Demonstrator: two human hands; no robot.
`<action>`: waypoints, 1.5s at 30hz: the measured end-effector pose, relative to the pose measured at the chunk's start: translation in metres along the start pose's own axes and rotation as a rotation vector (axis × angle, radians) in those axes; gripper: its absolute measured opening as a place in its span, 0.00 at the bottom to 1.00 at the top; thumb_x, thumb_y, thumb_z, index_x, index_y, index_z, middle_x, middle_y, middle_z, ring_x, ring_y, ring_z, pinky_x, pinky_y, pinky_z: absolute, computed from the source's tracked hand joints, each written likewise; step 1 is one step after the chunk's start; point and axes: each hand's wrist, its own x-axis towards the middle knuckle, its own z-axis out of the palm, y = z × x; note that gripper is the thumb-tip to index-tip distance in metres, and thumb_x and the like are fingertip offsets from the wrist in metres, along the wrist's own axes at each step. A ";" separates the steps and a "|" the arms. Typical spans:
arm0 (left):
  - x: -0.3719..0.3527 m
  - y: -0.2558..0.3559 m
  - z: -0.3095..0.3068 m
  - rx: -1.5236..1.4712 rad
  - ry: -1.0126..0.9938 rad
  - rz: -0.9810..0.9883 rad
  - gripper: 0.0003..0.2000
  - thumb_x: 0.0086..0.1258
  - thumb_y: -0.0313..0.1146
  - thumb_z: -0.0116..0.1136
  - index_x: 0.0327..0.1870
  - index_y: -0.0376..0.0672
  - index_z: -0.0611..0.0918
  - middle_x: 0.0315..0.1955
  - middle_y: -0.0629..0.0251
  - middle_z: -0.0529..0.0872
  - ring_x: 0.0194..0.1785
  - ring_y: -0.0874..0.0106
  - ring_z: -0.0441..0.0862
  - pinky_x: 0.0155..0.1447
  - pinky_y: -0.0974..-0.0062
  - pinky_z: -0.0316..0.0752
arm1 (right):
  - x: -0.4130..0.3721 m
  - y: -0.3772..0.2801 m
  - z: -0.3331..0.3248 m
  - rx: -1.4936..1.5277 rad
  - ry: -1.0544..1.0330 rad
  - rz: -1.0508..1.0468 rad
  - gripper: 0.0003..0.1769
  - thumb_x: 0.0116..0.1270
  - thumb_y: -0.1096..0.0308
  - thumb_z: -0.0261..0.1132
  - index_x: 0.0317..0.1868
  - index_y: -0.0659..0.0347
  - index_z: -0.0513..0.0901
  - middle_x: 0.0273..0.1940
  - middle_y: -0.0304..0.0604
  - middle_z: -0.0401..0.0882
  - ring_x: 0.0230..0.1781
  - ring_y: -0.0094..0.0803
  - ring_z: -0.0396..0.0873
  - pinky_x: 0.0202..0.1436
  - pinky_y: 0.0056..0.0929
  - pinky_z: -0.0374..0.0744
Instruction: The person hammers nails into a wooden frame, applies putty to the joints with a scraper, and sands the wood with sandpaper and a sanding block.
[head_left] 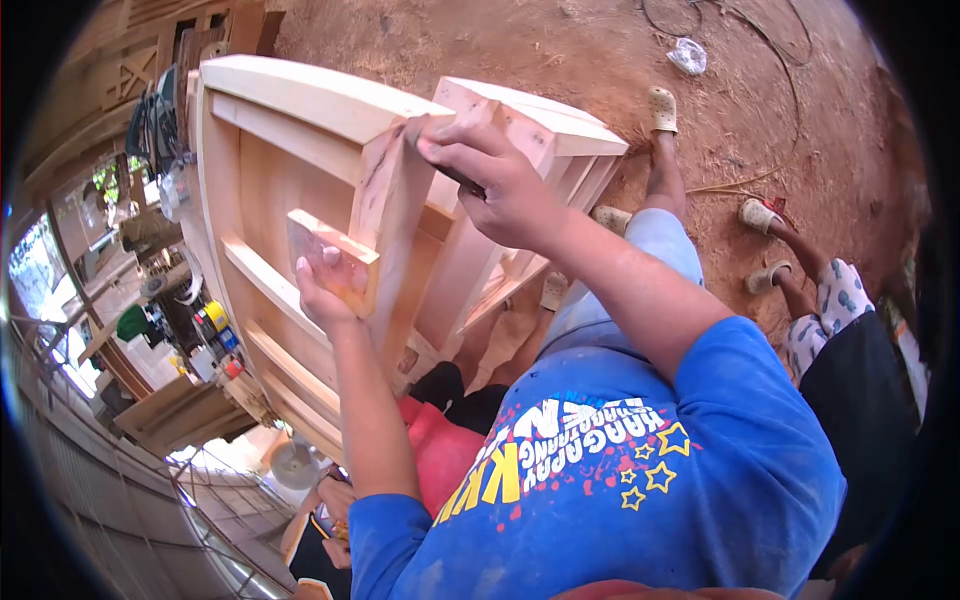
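Note:
My left hand [328, 287] grips a small wooden board [350, 283] whose face carries a wet-looking, orange-brown smear. Its thumb lies on that face. Up at the corner of a pale wooden frame [300, 95], my right hand [492, 182] is closed around what looks like a putty knife [462, 178]. Only a dark part of the tool shows below the fingers; its front end is blurred against the wood. Brownish marks run along the upright post [382, 190] between the two hands.
A second pale wooden frame [530, 120] stands close on the right. People's legs and clogs [662, 108] are near it on the dirt floor. A cable [795, 100] and a clear plastic item [687, 56] lie farther off. Tools and timber crowd the left, including a yellow object [212, 318].

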 end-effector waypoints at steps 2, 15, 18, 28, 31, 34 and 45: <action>-0.002 0.001 0.007 0.001 0.021 0.013 0.21 0.83 0.50 0.46 0.63 0.45 0.79 0.44 0.70 0.85 0.51 0.71 0.85 0.50 0.70 0.82 | 0.000 -0.002 -0.025 0.181 -0.177 0.126 0.33 0.57 0.90 0.57 0.63 0.61 0.86 0.61 0.50 0.84 0.63 0.49 0.81 0.68 0.39 0.79; 0.003 -0.004 -0.003 0.005 0.067 0.017 0.21 0.83 0.51 0.46 0.58 0.44 0.80 0.43 0.66 0.84 0.48 0.69 0.85 0.49 0.67 0.82 | 0.118 0.034 -0.102 0.276 -0.647 0.711 0.32 0.55 0.79 0.59 0.64 0.67 0.86 0.50 0.45 0.89 0.47 0.29 0.85 0.56 0.29 0.84; 0.006 -0.003 -0.014 -0.079 -0.013 -0.038 0.24 0.83 0.52 0.46 0.63 0.40 0.79 0.47 0.61 0.85 0.50 0.66 0.85 0.52 0.65 0.82 | 0.146 0.027 -0.102 0.254 -0.805 0.761 0.33 0.52 0.78 0.60 0.63 0.65 0.87 0.48 0.47 0.89 0.46 0.31 0.85 0.55 0.30 0.83; 0.012 -0.014 -0.028 -0.013 0.127 -0.025 0.28 0.83 0.53 0.41 0.69 0.39 0.77 0.52 0.61 0.85 0.52 0.64 0.85 0.56 0.66 0.82 | 0.195 -0.019 -0.094 0.310 -1.026 0.752 0.32 0.52 0.76 0.60 0.61 0.69 0.88 0.46 0.45 0.90 0.45 0.28 0.84 0.54 0.29 0.82; 0.018 -0.022 -0.042 0.008 0.104 -0.020 0.28 0.83 0.53 0.41 0.67 0.39 0.78 0.48 0.62 0.86 0.50 0.64 0.85 0.53 0.64 0.82 | 0.176 -0.058 -0.078 0.305 -1.204 0.614 0.32 0.55 0.77 0.59 0.63 0.68 0.86 0.48 0.45 0.91 0.50 0.28 0.85 0.57 0.26 0.81; 0.021 -0.025 -0.042 0.007 0.119 0.007 0.27 0.83 0.53 0.42 0.66 0.40 0.78 0.45 0.62 0.86 0.48 0.64 0.85 0.50 0.63 0.83 | 0.151 -0.050 -0.100 0.628 -0.696 0.793 0.32 0.58 0.81 0.59 0.67 0.69 0.82 0.51 0.45 0.89 0.53 0.27 0.87 0.64 0.29 0.83; 0.022 -0.015 -0.022 0.078 0.135 0.057 0.25 0.82 0.51 0.46 0.64 0.39 0.79 0.52 0.57 0.85 0.54 0.61 0.87 0.56 0.60 0.86 | 0.061 -0.033 -0.069 -0.330 -0.345 0.399 0.25 0.65 0.78 0.57 0.62 0.69 0.84 0.52 0.58 0.88 0.49 0.49 0.87 0.58 0.38 0.82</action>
